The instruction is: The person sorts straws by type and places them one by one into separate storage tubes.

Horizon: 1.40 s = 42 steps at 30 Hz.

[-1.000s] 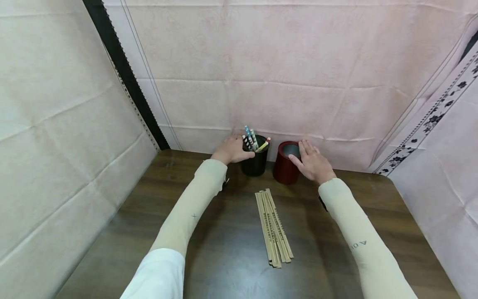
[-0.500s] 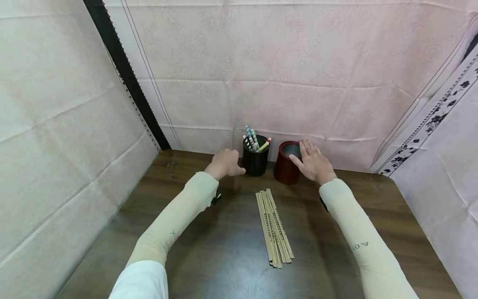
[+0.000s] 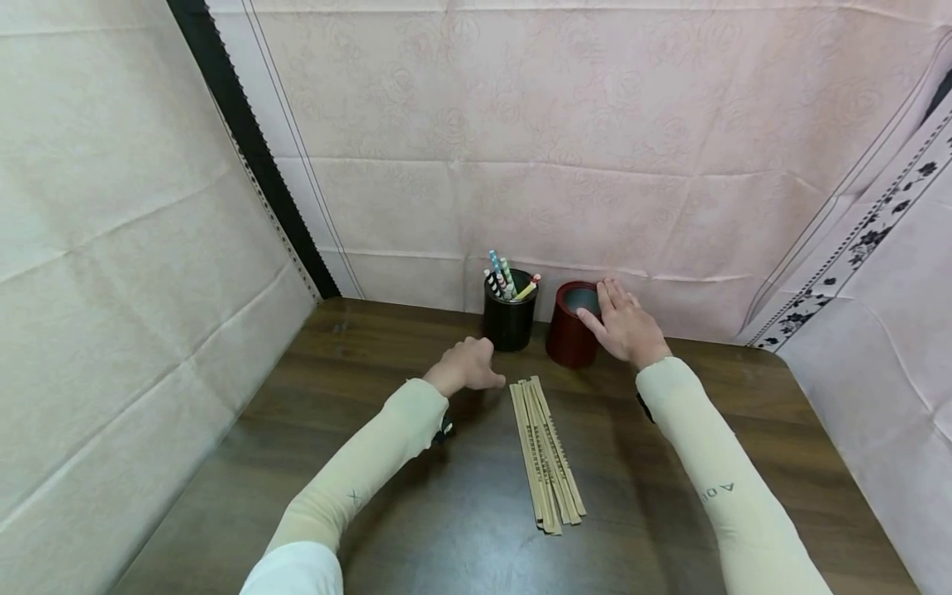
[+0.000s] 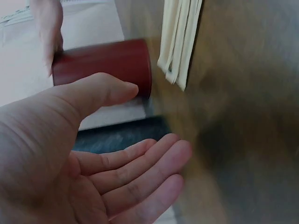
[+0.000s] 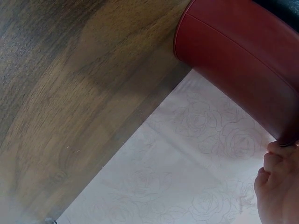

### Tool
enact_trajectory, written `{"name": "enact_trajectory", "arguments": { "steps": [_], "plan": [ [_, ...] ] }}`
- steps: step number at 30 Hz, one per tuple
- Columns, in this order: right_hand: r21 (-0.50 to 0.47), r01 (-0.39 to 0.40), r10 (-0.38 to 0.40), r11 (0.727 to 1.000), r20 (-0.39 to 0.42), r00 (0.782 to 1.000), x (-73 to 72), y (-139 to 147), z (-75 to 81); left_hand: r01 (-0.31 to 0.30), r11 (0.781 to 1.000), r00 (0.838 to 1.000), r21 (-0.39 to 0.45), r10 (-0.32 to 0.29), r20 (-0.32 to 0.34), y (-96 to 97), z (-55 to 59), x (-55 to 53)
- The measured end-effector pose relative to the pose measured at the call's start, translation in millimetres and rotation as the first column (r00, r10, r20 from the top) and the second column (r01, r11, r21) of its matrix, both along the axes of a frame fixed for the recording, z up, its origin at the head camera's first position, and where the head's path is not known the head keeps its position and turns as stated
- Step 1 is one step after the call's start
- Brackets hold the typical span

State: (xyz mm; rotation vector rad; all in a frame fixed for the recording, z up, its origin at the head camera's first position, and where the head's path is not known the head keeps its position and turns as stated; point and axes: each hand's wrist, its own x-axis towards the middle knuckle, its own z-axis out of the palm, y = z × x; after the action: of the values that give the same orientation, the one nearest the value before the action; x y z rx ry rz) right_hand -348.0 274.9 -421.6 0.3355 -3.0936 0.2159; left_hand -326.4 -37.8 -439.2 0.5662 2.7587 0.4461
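My left hand hovers low over the table, fingers loosely bent and holding nothing, close to the top end of a bundle of narrow tan strips with dark print, which look like paper-wrapped chopsticks. Behind it stands a black pen cup with several patterned pencils leaning in it. To its right is an upright dark red cylindrical cup with a grey inside. My right hand rests at that cup's right rim, fingers extended and thumb over the near edge; in the right wrist view its fingertips meet the rim.
The brown wooden table backs onto a pale rose-patterned cloth. More cloth hangs at the left and right sides. Both cups stand close to the back cloth, a small gap between them.
My left hand has let go of the black pen cup, drawn back left, then come forward and right toward the tan strips. My right hand stays at the red cup.
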Motion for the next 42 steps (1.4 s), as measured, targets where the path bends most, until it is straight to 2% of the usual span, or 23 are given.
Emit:
{"name": "enact_trajectory", "arguments": {
  "steps": [9,15,20,30,42],
  "plan": [
    [-0.005,0.002,-0.002,1.0,-0.012,1.0,0.1,-0.6,-0.4,-0.019,0.998,0.999,0.061,0.017,0.039,14.5,-27.1,13.3],
    [-0.006,0.0,0.0,1.0,-0.016,1.0,-0.2,-0.9,-0.1,-0.068,0.994,0.996,0.089,0.063,0.06,19.9,-36.0,17.1],
    [-0.004,0.003,-0.003,1.0,-0.01,1.0,0.3,-0.7,0.7,-0.085,0.991,0.995,0.1,0.079,0.069,25.9,-41.9,18.0],
    [-0.006,0.004,-0.004,1.0,-0.009,1.0,0.8,0.5,-0.8,-0.085,0.99,0.993,0.112,0.075,0.092,34.6,-43.1,22.2],
    [-0.026,0.002,-0.003,1.0,-0.012,1.0,1.1,-0.4,-1.1,-0.06,0.994,0.994,0.088,0.051,0.096,47.2,-37.5,32.1]
  ]
}}
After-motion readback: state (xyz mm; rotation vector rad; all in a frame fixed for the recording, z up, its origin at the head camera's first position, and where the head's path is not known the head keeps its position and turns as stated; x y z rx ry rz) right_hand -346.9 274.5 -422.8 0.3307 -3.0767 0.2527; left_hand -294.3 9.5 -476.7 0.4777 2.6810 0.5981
